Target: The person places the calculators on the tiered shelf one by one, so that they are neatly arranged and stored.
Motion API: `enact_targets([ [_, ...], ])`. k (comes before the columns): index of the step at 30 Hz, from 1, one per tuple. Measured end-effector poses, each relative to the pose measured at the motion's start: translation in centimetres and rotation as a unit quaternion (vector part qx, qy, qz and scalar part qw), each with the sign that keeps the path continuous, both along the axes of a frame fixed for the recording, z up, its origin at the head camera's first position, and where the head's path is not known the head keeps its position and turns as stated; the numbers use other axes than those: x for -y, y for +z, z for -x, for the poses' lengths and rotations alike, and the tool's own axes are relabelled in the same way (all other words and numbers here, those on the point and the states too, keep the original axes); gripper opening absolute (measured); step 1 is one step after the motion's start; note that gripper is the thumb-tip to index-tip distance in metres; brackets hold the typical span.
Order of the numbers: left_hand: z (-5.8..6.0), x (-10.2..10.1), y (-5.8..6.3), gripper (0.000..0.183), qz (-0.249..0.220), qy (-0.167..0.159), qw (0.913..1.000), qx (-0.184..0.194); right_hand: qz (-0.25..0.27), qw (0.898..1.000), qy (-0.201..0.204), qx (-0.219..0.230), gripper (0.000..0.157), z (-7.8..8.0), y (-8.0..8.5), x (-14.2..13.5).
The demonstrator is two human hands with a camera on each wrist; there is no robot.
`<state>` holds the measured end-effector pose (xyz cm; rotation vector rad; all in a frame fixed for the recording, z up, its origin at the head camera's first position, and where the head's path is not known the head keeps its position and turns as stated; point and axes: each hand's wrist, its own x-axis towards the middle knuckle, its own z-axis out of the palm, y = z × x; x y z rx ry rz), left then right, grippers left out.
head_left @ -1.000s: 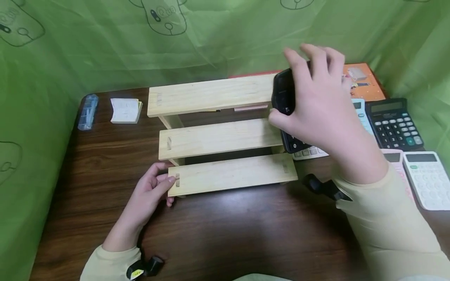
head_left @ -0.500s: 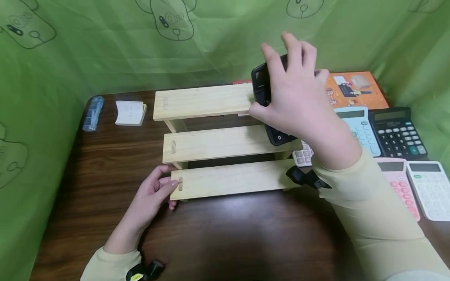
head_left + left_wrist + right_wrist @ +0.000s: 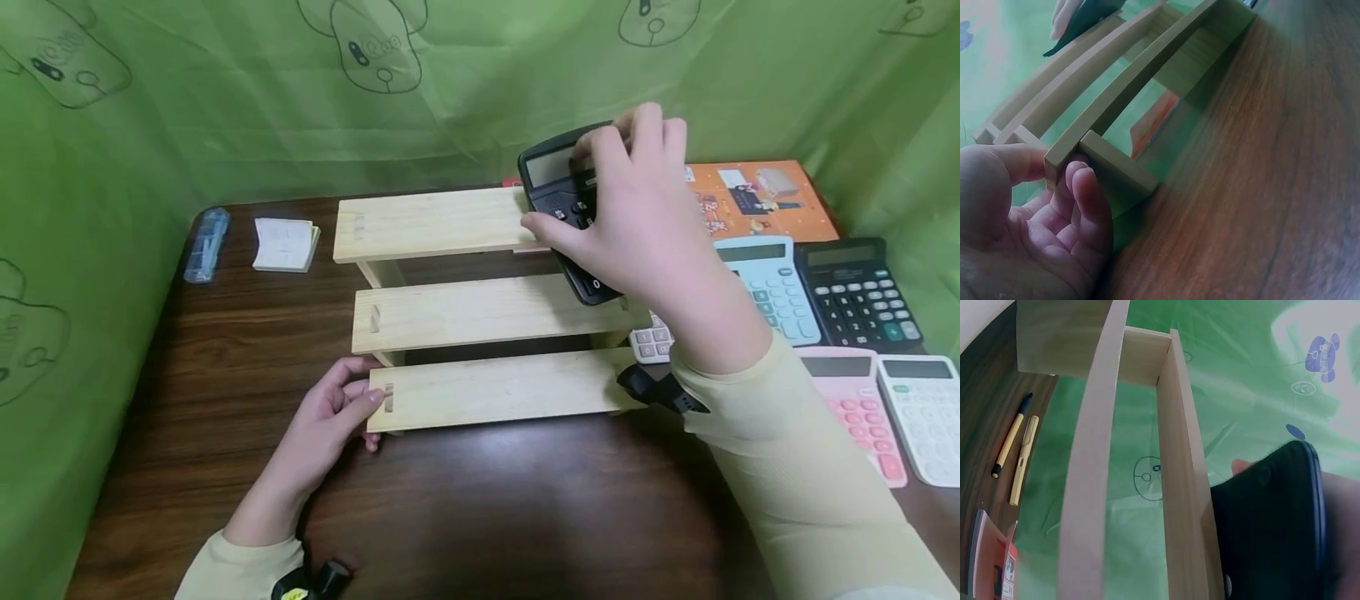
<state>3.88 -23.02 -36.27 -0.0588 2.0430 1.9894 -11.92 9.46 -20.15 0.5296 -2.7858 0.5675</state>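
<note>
A three-tier wooden shelf (image 3: 495,387) stands on the dark table, its boards rising in steps toward the back. My left hand (image 3: 326,417) holds the left end of its lowest board, thumb on top and fingers beneath; the left wrist view shows that grip on the board's end (image 3: 1060,153). With my right hand (image 3: 637,200) I grip a black calculator (image 3: 551,171) by its sides. It tilts over the right end of the top board, overlapping the middle one, its keys partly hidden by the hand. In the right wrist view the calculator's dark back (image 3: 1266,519) is right at the top board.
To the right lie a light blue calculator (image 3: 780,287), another black one (image 3: 858,292), a pink one (image 3: 855,408) and a white one (image 3: 922,417). Behind them is an orange box (image 3: 780,196). A notepad (image 3: 283,244) and blue case (image 3: 206,246) sit left. Pens (image 3: 1022,459) lie behind the shelf.
My right hand has carried the black calculator leftward over the shelf's right end, and its screen has turned into view. The left hand keeps its hold on the lowest board.
</note>
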Motion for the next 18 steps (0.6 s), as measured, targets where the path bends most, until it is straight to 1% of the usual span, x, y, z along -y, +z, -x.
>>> enact_targets([
  [3,0.0,-0.2,-0.2,0.038,0.0,-0.005,1.0,0.004,-0.014,1.0,0.004,0.016,0.076,-0.5,-0.4,-1.0],
  [5,0.1,-0.2,-0.3,0.038,0.0,-0.006,1.0,0.003,-0.012,1.0,0.017,0.012,0.074,-0.7,-0.7,-1.7],
  [9,0.2,-0.3,-0.4,0.034,-0.011,-0.013,0.9998,-0.009,0.023,0.998,0.06,-0.006,0.064,-1.2,-1.1,-3.1],
  [13,0.3,-0.2,-0.4,0.032,-0.02,-0.019,0.9994,-0.021,0.06,0.992,0.105,-0.026,0.056,-1.1,-1.0,-4.0],
  [16,0.3,0.0,-0.3,0.032,-0.019,-0.014,0.9994,-0.024,0.068,0.989,0.126,-0.039,0.053,-0.8,-0.8,-4.1],
  [18,0.2,0.1,-0.4,0.031,-0.022,-0.011,0.9994,-0.025,0.067,0.988,0.132,-0.039,0.051,-0.7,-0.7,-4.0],
])
